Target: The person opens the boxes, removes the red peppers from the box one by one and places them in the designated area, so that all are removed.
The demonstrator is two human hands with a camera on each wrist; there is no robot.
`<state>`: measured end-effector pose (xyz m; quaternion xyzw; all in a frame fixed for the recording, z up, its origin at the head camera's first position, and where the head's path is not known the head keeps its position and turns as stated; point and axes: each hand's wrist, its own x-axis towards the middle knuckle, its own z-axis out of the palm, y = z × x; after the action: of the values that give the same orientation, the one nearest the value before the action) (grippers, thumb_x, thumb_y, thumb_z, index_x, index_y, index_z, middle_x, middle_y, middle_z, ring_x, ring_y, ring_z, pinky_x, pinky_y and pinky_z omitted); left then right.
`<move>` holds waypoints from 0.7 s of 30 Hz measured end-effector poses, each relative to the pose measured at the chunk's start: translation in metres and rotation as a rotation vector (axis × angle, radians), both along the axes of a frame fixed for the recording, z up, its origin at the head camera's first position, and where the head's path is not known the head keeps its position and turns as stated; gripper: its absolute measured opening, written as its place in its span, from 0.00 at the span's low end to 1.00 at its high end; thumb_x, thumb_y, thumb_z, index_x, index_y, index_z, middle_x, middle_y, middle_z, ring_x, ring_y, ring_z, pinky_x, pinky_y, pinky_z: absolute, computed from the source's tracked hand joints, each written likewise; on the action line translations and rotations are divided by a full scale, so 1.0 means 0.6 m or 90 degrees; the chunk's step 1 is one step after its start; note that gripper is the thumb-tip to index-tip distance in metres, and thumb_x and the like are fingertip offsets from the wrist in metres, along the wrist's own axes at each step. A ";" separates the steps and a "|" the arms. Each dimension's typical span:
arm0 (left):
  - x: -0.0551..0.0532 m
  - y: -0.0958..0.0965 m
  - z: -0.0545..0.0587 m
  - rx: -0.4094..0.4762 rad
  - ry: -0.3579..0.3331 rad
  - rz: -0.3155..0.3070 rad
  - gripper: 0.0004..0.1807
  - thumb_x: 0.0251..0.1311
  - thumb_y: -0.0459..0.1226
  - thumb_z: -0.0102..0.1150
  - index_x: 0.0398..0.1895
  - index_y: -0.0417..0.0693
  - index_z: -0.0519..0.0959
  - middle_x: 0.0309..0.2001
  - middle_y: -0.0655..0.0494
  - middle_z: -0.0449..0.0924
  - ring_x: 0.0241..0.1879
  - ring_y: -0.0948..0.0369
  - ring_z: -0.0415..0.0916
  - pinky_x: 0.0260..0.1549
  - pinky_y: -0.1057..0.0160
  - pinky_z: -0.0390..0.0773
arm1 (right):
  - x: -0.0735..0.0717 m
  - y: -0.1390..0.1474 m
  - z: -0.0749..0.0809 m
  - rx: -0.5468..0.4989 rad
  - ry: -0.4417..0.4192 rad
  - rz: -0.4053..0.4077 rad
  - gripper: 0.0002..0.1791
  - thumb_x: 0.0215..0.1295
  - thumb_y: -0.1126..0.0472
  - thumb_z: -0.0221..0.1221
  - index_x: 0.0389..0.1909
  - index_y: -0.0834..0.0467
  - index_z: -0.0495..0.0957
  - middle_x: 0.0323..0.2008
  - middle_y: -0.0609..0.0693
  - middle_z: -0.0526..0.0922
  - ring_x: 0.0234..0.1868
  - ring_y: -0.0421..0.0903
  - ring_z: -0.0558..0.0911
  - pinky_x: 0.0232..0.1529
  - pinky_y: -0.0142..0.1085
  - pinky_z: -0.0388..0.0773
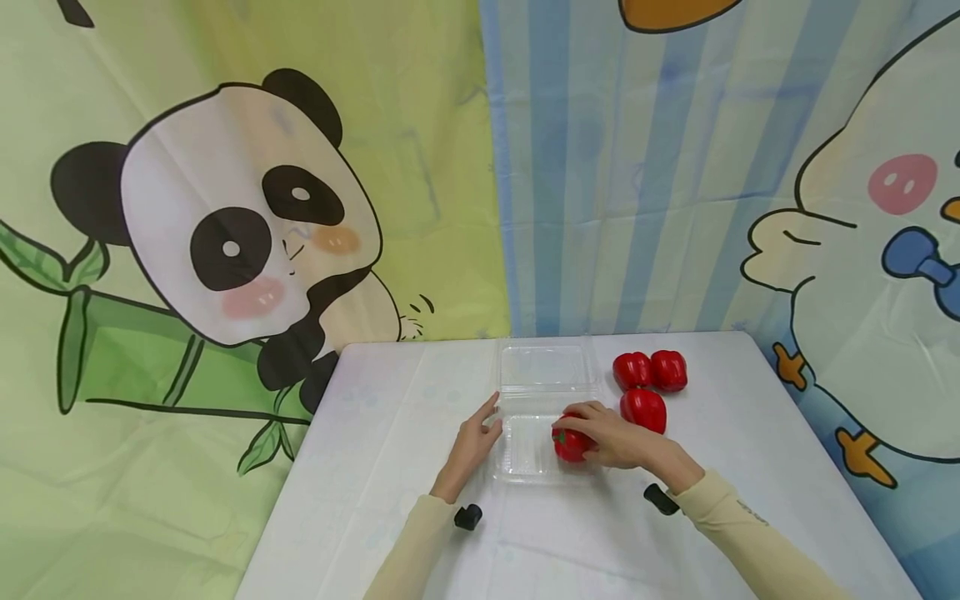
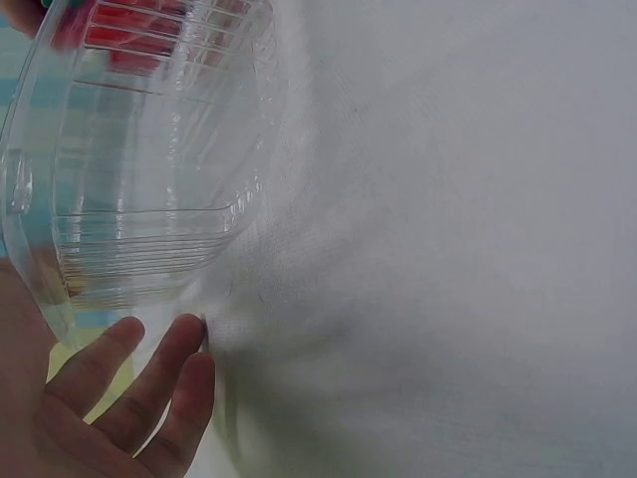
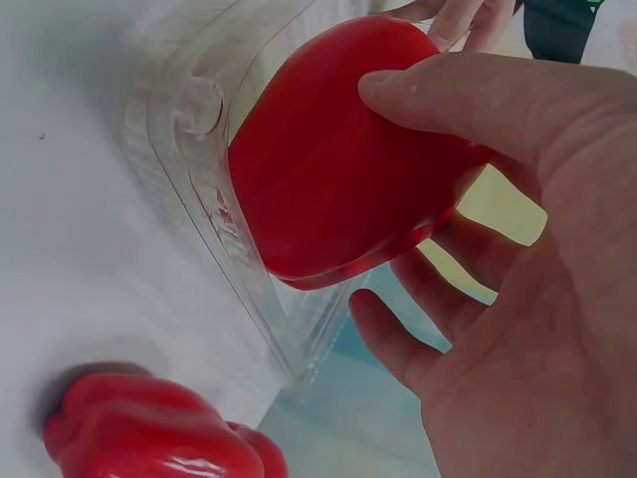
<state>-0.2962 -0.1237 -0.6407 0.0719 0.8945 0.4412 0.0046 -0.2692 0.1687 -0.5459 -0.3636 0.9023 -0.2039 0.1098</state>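
Observation:
My right hand (image 1: 618,439) grips a red bell pepper (image 1: 572,447) over the right side of a clear plastic clamshell box (image 1: 517,478). In the right wrist view, the thumb lies across the glossy pepper (image 3: 328,159), which overlaps the box's rim (image 3: 214,189). A green stem shows in the head view. At the box's left side is my left hand (image 1: 471,442), its fingers spread and loosely bent, holding nothing. The left wrist view has these fingertips (image 2: 184,329) close beside the ribbed box wall (image 2: 149,239). The box's lid (image 1: 543,368) lies folded back, away from me.
Three more red bell peppers, two at the back (image 1: 632,370) (image 1: 669,370) and one nearer (image 1: 644,410), sit right of the box on the white-covered table (image 1: 390,433). Behind the table hangs a cartoon-printed cloth (image 1: 442,167). Black wrist devices (image 1: 468,517) (image 1: 661,500) show by both sleeves.

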 end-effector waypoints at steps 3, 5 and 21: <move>0.000 0.000 -0.002 0.001 0.000 0.000 0.31 0.73 0.40 0.52 0.77 0.58 0.62 0.65 0.44 0.77 0.39 0.57 0.84 0.30 0.66 0.79 | 0.000 0.002 0.005 0.004 0.006 -0.002 0.43 0.49 0.65 0.75 0.68 0.49 0.70 0.66 0.57 0.70 0.67 0.58 0.66 0.50 0.50 0.83; 0.000 -0.001 -0.003 0.001 0.001 0.001 0.31 0.73 0.40 0.52 0.77 0.59 0.62 0.65 0.44 0.77 0.39 0.57 0.84 0.29 0.67 0.78 | 0.000 0.003 0.007 0.003 0.006 -0.004 0.43 0.49 0.64 0.75 0.68 0.49 0.70 0.66 0.57 0.70 0.67 0.58 0.67 0.50 0.49 0.84; -0.001 -0.002 -0.005 0.007 0.003 -0.002 0.31 0.73 0.40 0.52 0.77 0.58 0.62 0.65 0.44 0.77 0.35 0.60 0.82 0.27 0.69 0.76 | 0.004 0.004 0.027 -0.003 0.057 -0.010 0.44 0.47 0.64 0.76 0.68 0.51 0.70 0.66 0.57 0.70 0.67 0.58 0.67 0.50 0.49 0.84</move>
<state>-0.2967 -0.1246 -0.6439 0.0745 0.8918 0.4463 0.0031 -0.2669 0.1714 -0.5295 -0.3655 0.9086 -0.1907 0.0667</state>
